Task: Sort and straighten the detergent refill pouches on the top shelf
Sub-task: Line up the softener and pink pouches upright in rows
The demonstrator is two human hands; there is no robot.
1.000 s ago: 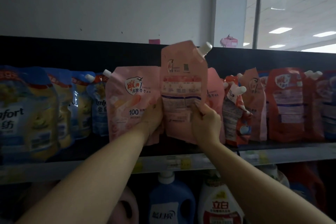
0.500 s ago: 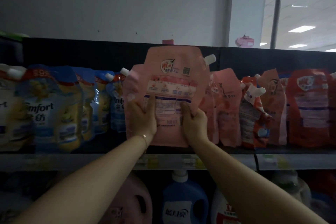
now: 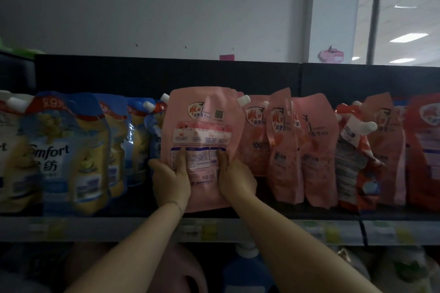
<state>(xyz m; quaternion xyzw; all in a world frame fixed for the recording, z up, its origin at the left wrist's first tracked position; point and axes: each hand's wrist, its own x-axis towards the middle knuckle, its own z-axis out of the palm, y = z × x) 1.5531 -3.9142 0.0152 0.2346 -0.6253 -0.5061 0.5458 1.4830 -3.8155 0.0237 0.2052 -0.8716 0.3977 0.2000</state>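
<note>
The left hand [image 3: 171, 181] and the right hand [image 3: 237, 179] reach up on bare forearms and grip the lower half of one pink pouch [image 3: 202, 126]. Each thumb presses its printed face, and the other fingers are hidden behind it. The pouch is upright at the front of the top shelf [image 3: 95, 228], its bottom edge low by the shelf board, with a white spout [image 3: 244, 100] at the upper right.

Left of it stand about five blue-and-yellow pouches [image 3: 64, 150]; they overlap, so the count is unsure. Right of it are three more pink pouches [image 3: 283, 145], leaning and creased, then a tilted red-and-white pouch [image 3: 352, 162], another pink one behind it, and a red pouch [image 3: 426, 150] at the edge.

A dark back panel [image 3: 166, 74] closes the shelf. Below, between the forearms, a blue bottle [image 3: 247, 269] shows dimly.
</note>
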